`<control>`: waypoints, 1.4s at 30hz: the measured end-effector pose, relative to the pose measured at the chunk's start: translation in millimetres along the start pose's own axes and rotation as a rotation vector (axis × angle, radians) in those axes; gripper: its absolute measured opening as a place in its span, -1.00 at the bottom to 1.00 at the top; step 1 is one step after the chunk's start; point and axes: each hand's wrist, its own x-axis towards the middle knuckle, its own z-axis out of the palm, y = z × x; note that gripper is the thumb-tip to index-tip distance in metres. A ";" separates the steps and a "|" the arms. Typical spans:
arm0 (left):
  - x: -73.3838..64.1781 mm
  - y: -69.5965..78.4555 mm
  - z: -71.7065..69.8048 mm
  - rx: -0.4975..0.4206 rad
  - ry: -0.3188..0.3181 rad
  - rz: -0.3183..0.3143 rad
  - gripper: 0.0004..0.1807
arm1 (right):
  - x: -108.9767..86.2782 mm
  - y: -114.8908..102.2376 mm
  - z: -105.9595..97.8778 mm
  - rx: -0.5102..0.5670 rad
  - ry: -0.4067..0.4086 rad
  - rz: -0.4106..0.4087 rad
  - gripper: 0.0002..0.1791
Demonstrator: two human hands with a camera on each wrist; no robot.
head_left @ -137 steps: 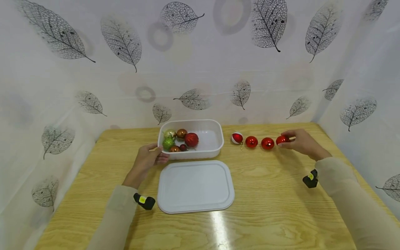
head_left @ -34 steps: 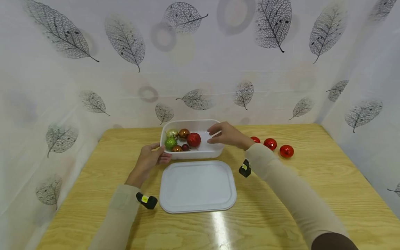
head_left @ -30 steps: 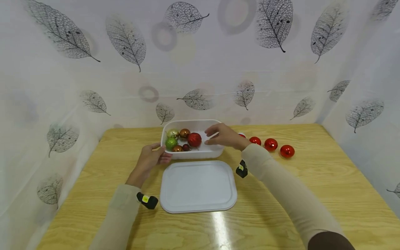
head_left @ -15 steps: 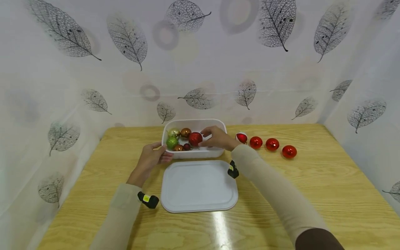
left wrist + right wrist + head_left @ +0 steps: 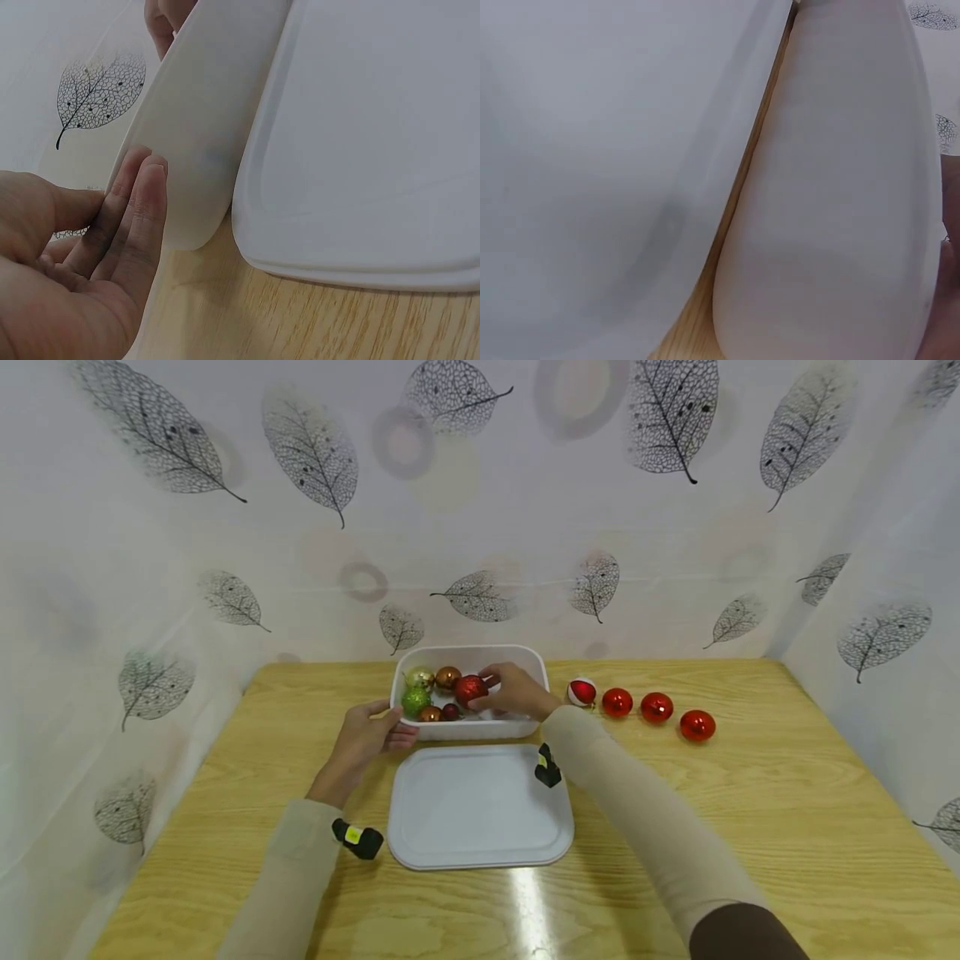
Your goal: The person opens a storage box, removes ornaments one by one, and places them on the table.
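Note:
A white plastic container (image 5: 480,731) stands near the back of the table. My left hand (image 5: 356,745) grips its left front corner; in the left wrist view that hand's thumb is at the rim and its fingers lie along the outer wall. Reaching in from the right, my right hand (image 5: 517,690) pinches a large red Christmas ball (image 5: 471,691) between thumb and fingers. Beside that ball sit a green ball (image 5: 416,701), a gold ball (image 5: 419,678), a brown ball (image 5: 448,677), an orange-brown ball (image 5: 431,714) and a small dark red ball (image 5: 451,712).
A white lid (image 5: 480,807) lies flat in front of the container. Right of the container is a row: a red-and-white ball (image 5: 582,692), then red balls (image 5: 617,702) reaching rightward. A leaf-patterned curtain (image 5: 480,527) surrounds the table's back and sides.
My right hand has let go of the rightmost red ball in the row, which lies slightly nearer. It has moved left into the container and taken hold of the large red ball there.

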 end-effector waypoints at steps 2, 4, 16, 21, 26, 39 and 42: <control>-0.7 0.8 0.6 0.002 0.002 0.003 -0.51 | 1.1 -0.8 0.9 -0.002 0.001 0.009 -0.26; -1.1 1.4 0.9 0.005 0.003 0.003 -0.51 | 2.0 -1.8 1.7 0.000 0.000 0.021 -0.25; -1.2 2.0 1.5 0.014 0.001 -0.002 -0.50 | 6.5 1.5 5.2 0.011 0.009 0.013 -0.40; -0.4 0.6 1.3 0.005 -0.001 -0.004 -0.50 | 6.5 2.3 3.3 -0.048 0.005 -0.011 -0.40; -1.1 0.4 0.7 0.005 -0.002 -0.001 -0.51 | 3.6 -1.2 -0.1 -0.096 0.006 -0.039 -0.40; -2.1 0.7 -0.4 0.008 -0.007 0.007 -0.51 | -10.7 -17.0 -20.4 -0.033 -0.018 -0.114 -0.47; -1.9 0.9 0.0 0.013 -0.006 0.004 -0.51 | -14.0 -18.0 -27.0 -0.030 -0.018 -0.117 -0.44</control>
